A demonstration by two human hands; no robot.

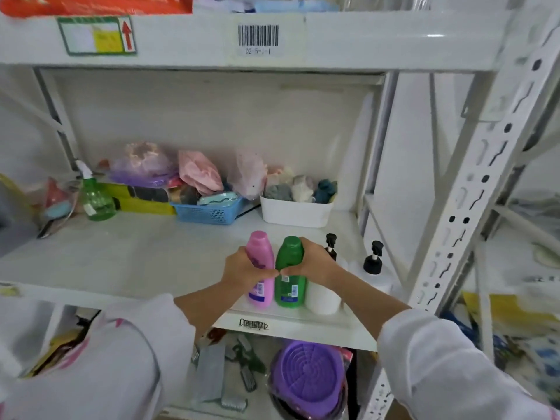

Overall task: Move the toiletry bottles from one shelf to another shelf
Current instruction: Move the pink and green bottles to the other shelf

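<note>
A pink bottle [260, 262] and a green bottle [290, 268] stand upright side by side near the front edge of the middle shelf [151, 262]. My left hand [245, 271] is wrapped around the pink bottle. My right hand [312, 262] is wrapped around the green bottle. The thumbs nearly touch between the two bottles. To the right stand a white bottle [322, 298], partly hidden behind my right wrist, and two black-topped pump bottles [331, 247] [373, 262].
At the back of the shelf sit a green spray bottle [96, 198], a blue basket [209, 212], a white bin [295, 212] of cloths and bagged items. The lower shelf holds a purple lid [309, 377] and brushes. A white upright post [472, 207] stands right.
</note>
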